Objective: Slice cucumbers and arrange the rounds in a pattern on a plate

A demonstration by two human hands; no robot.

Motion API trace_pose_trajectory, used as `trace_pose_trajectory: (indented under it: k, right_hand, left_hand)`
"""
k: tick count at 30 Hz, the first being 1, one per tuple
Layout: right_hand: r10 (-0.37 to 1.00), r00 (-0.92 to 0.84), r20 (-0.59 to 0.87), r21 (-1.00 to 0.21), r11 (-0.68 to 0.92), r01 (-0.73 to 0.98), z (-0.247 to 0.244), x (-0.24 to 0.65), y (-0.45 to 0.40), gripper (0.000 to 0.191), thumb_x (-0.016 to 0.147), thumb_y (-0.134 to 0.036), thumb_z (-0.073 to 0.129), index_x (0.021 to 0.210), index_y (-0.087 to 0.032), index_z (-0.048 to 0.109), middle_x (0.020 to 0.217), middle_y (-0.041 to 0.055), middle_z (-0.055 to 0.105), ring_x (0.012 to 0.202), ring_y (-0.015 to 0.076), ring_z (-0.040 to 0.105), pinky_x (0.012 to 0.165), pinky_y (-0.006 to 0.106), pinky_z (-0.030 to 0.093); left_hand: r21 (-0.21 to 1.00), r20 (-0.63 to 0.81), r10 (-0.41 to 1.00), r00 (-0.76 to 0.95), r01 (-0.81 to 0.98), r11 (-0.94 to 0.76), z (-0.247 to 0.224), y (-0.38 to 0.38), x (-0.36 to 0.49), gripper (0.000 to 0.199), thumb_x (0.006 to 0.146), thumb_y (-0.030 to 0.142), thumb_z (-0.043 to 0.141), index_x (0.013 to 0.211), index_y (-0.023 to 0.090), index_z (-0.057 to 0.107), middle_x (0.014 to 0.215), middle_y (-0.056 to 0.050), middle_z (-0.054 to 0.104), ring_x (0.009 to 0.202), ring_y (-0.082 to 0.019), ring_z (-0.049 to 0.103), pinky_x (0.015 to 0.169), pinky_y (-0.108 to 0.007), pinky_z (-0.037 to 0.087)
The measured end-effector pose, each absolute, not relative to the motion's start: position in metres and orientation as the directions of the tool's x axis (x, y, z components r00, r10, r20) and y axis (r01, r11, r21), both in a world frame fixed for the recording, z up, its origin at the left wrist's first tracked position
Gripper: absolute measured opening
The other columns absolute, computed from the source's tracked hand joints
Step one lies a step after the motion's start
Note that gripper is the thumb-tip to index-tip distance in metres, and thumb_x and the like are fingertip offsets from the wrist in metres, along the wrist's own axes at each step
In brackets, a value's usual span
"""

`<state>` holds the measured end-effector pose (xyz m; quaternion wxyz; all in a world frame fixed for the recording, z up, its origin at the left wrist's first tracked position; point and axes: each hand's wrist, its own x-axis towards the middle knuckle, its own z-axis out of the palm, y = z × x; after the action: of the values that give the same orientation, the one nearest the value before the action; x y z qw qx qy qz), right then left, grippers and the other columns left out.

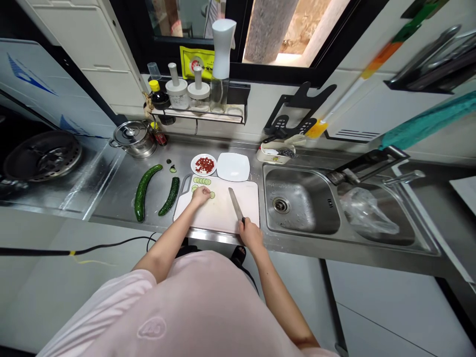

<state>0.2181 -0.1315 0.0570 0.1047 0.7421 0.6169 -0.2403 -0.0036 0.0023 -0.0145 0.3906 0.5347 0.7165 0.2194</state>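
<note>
Pinched together, the fingers of my left hand [201, 196] meet the edge of a thin cucumber slice [212, 195] low over the white cutting board [223, 213]. Beyond that hand, a row of overlapping cucumber slices [202, 181] lies near the board's far left corner, and a few more show partly behind my fingers. My right hand [250, 234] grips the dark handle of a kitchen knife [235, 204]. Its blade points away from me over the board's right half. Left of the board lie a whole cucumber [143, 193] and a shorter cucumber piece [169, 197].
Behind the board are a plate of chopped red pieces [195, 169] and a white square plate [233, 166]. Cucumber ends [172, 169] lie farther left, near a lidded pot [134, 139]. The sink [305, 198] is to the right, with a plastic bag [368, 210] in its second basin.
</note>
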Motion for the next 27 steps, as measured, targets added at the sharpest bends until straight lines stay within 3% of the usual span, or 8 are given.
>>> trace_pose_trajectory:
  k: [7,13,27]
  right_hand:
    - [0.883,0.034,-0.468,-0.177,-0.132,0.975,0.065,0.211,-0.140,0.037,0.098,-0.043,0.028,0.112,-0.019,0.051,0.096,0.0102,0.066,0.092,0.0216,0.063,0.075,0.028,0.038]
    - [0.893,-0.042,-0.449,-0.189,-0.049,0.981,0.063,0.200,-0.148,0.036,0.097,-0.044,0.029,0.107,-0.020,0.053,0.092,0.0091,0.067,0.087,0.0215,0.064,0.072,0.027,0.037]
    - [0.879,-0.058,-0.473,-0.176,-0.030,0.984,0.066,0.189,-0.146,0.033,0.097,-0.040,0.031,0.110,-0.019,0.053,0.094,0.0100,0.067,0.090,0.0224,0.064,0.075,0.029,0.038]
  left_hand:
    - [0.621,-0.183,0.981,-0.066,0.766,0.167,-0.009,-0.014,-0.005,0.020,0.071,0.014,0.059,0.089,0.020,0.064,0.078,-0.001,0.065,0.076,-0.015,0.059,0.070,-0.024,0.042]
    - [0.580,-0.121,0.987,-0.104,0.799,0.155,-0.011,-0.012,-0.005,0.014,0.077,0.023,0.058,0.090,0.019,0.063,0.084,-0.004,0.064,0.080,-0.017,0.059,0.073,-0.026,0.042]
    - [0.585,-0.192,0.971,-0.142,0.777,0.230,-0.009,-0.004,-0.006,0.011,0.076,0.025,0.061,0.086,0.021,0.063,0.079,-0.003,0.063,0.076,-0.016,0.058,0.068,-0.025,0.041]
